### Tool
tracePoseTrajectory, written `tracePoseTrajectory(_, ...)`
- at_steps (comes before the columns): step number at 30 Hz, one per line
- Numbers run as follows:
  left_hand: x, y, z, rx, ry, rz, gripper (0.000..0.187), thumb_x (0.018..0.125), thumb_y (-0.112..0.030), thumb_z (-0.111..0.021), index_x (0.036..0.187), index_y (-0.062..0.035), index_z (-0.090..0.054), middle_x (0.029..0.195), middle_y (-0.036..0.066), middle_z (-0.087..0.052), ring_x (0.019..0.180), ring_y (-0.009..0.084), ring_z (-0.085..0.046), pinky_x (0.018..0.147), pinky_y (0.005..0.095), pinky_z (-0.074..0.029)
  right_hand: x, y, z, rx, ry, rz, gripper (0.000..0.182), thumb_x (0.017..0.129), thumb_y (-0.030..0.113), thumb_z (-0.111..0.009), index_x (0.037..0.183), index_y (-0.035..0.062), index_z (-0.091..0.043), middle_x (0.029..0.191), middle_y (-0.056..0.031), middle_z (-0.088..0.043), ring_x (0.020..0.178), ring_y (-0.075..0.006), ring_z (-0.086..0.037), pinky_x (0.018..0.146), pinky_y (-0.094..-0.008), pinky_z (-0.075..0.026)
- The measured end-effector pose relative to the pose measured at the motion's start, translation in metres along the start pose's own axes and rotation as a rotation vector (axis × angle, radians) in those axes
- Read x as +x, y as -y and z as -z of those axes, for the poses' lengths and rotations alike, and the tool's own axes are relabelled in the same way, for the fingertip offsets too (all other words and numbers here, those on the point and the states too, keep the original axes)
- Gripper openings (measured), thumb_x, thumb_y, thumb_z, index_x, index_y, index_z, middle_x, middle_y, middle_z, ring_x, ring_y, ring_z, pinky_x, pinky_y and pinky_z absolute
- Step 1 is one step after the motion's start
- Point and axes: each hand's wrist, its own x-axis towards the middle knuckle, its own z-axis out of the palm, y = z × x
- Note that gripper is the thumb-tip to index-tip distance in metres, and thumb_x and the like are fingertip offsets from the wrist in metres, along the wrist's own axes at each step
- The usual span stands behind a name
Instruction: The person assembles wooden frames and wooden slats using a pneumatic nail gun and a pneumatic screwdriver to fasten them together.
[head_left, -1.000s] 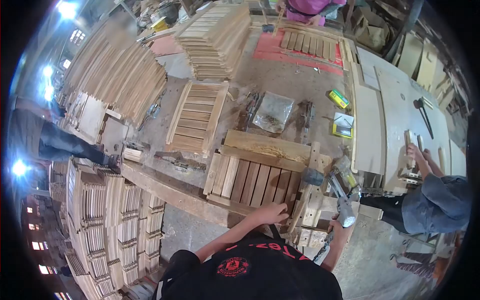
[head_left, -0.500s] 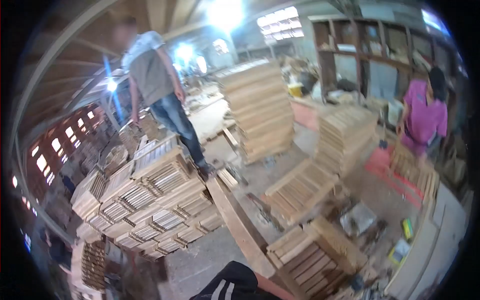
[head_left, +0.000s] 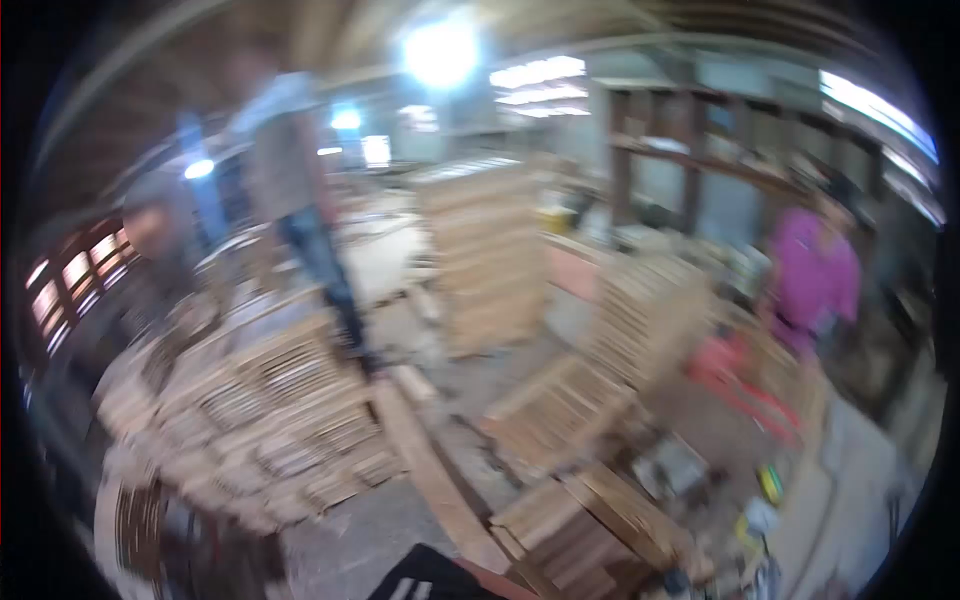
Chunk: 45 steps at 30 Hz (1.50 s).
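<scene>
I'm looking up across the shop right now and everything is smearing with blur, so I can't see my hands at all; whether they're wide, narrow or holding anything, I can't tell. All that's showing of me is a bit of dark sleeve (head_left: 425, 580) at the bottom edge.

The thing nearest me is the slatted panel (head_left: 590, 530), sitting low right of centre on the bench (head_left: 430, 470), just beside a long plank that's running up and away. Judging by the look of it, I'm thinking it's stiff, bare wood, slats fixed to rails, so it isn't going to flex or slip much, but it's probably awkward rather than heavy. I'd be grabbing it by the outer rails at both sides, not by a single slat, since the thin slats look like the weak part and raw edges tend to splinter.

Another panel (head_left: 560, 410) is lying a little further out. Behind it, tall stacks of panels (head_left: 485, 250) are standing mid-room, and a big pile of them (head_left: 250, 420) is filling the left side. A person in jeans (head_left: 300, 190) is standing up on that pile, and someone in a pink top (head_left: 815, 280) is working well apart on the right, near something red on the floor (head_left: 740, 385).
</scene>
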Motion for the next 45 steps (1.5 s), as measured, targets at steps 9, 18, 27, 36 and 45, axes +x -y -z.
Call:
tracePoseTrajectory(9,-0.032,-0.063,-0.096,-0.565,0.375,0.400,0.013,0.099,-0.023,-0.043,0.098,-0.0120,-0.050,0.054,-0.004,-0.030,0.041,0.0083,-0.029,0.039,0.0269,-0.026,-0.081,0.028,0.128,0.605,-0.537,0.497,0.018,0.074,0.002,-0.064,0.091,0.0025,-0.057,0.075,-0.0051,-0.057,0.051,-0.0138,-0.050,0.045,-0.0277,-0.043)
tracePoseTrajectory(18,-0.117,-0.060,-0.134,-0.314,0.943,0.597,0.017,0.096,-0.032,-0.046,0.091,-0.0152,-0.045,0.052,-0.006,-0.022,0.039,0.0066,-0.023,0.037,0.0245,-0.024,-0.255,-0.029,0.099,0.744,-1.110,0.630,0.021,0.073,0.002,-0.058,0.093,0.0060,-0.057,0.075,0.0002,-0.052,0.051,-0.0080,-0.045,0.044,-0.0246,-0.038)
tracePoseTrajectory(27,-0.167,-0.065,-0.134,-0.250,1.296,0.602,0.018,0.096,-0.032,-0.044,0.088,-0.0162,-0.039,0.052,-0.005,-0.021,0.037,0.0087,-0.020,0.039,0.0287,-0.026,-0.325,-0.072,0.058,0.807,-1.231,0.869,0.029,0.074,0.001,-0.056,0.104,0.0033,-0.057,0.080,-0.0012,-0.056,0.051,-0.0066,-0.045,0.046,-0.0251,-0.042)
tracePoseTrajectory(36,-0.185,-0.089,-0.127,-0.338,1.274,0.588,0.018,0.096,-0.032,-0.044,0.091,-0.0147,-0.041,0.050,-0.005,-0.021,0.037,0.0088,-0.017,0.041,0.0297,-0.023,-0.339,-0.045,0.040,0.699,-1.060,0.959,0.033,0.071,0.002,-0.055,0.104,0.0021,-0.054,0.083,-0.0018,-0.055,0.049,-0.0054,-0.042,0.046,-0.0236,-0.041)
tracePoseTrajectory(45,-0.192,-0.112,-0.126,-0.360,1.279,0.518,0.025,0.094,-0.039,-0.045,0.095,-0.0143,-0.045,0.049,-0.005,-0.019,0.037,0.0087,-0.017,0.041,0.0297,-0.022,-0.352,-0.016,0.032,0.678,-0.753,1.128,0.035,0.069,0.000,-0.055,0.104,-0.0010,-0.052,0.085,-0.0049,-0.055,0.046,-0.0069,-0.041,0.044,-0.0233,-0.039)
